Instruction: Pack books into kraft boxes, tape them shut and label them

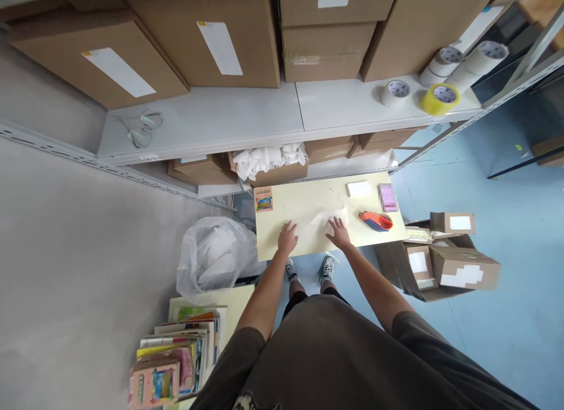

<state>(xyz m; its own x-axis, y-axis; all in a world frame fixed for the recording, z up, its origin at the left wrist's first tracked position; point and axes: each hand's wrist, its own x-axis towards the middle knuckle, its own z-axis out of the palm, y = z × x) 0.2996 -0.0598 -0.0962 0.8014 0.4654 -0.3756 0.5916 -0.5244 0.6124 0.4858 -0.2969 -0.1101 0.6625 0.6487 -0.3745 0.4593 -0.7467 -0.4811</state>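
Note:
My left hand (288, 238) rests on the pale yellow table (273, 245) near its front edge, fingers apart and holding nothing. To the right, my right hand (338, 232) has its fingers spread at the lower edge of a thin, translucent white sheet (324, 215), whose outline is hard to make out. A small pink book (264, 200) lies at the table's back left corner. Toward the right end are a white pad (359, 189), a purple item (388, 198) and an orange and blue tape dispenser (376, 221).
Behind the table stands a shelf (247, 113) with cartons, glasses (145, 128) and tape rolls (439, 98). A clear bag of white material (218, 254) and stacked books (176, 357) are at left. An open carton (394, 266) holding smaller boxes sits at right.

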